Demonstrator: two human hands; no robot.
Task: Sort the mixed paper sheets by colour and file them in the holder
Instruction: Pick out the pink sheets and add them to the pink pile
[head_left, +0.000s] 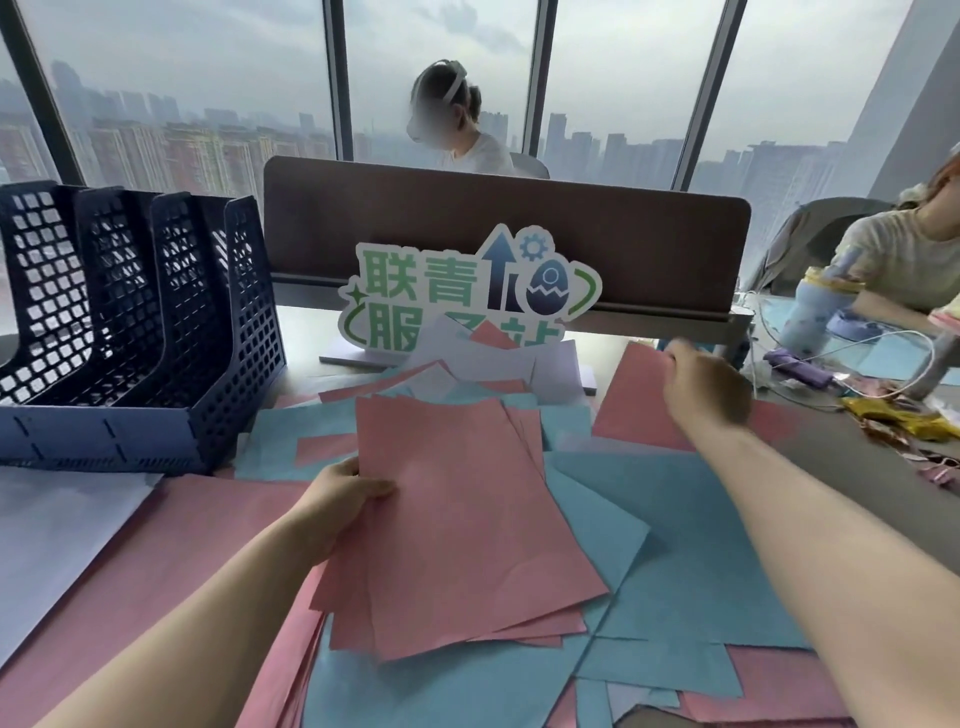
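Pink stack (457, 514) gripped at its left edge by my left hand (337, 499); right hand (701, 387) pinched a far pink sheet (639, 395). Blue mesh holder (135, 322) stood left, cardboard sign (467, 296) behind.

The paper sheets are pink (457, 519), blue (675, 519) and pale lilac (550, 369); the holder (130, 322) is dark blue with a grid pattern.

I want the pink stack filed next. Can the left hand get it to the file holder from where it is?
Probably yes. The left hand grips the pink stack, and the file holder stands open-topped on its own side; only flat sheets lie between.
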